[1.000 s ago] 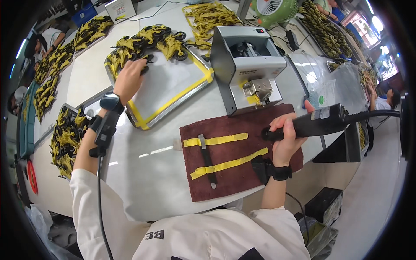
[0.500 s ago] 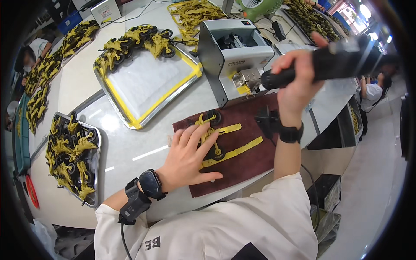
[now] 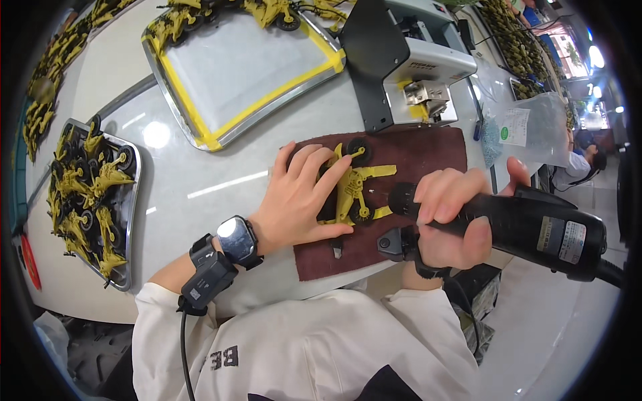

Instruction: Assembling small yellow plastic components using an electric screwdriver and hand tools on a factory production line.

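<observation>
A small yellow toy motorcycle (image 3: pixel 351 190) with black wheels lies on its side on the maroon mat (image 3: pixel 428 144). My left hand (image 3: pixel 297 197) steadies it from the left, fingers over its far part and thumb along its near end. Wrapped in my right hand (image 3: pixel 455 224) is a black corded electric screwdriver (image 3: pixel 535 230), held nearly level. Its front end points left, just beside the toy's near wheel; whether it touches cannot be seen. A yellow strip (image 3: pixel 378 171) lies on the mat at the toy's right.
Behind the mat stands a grey and white screw feeder (image 3: pixel 431 73). A yellow-taped tray (image 3: pixel 254 110) carries toy motorcycles along its far edge, and another metal tray (image 3: pixel 136 194) at left is full of them. A clear plastic bag (image 3: pixel 542 123) sits at right.
My right hand has brought the screwdriver from the feeder's front down beside the toy motorcycle. My left hand stays on the toy, its thumb closer in. The whole view has shifted.
</observation>
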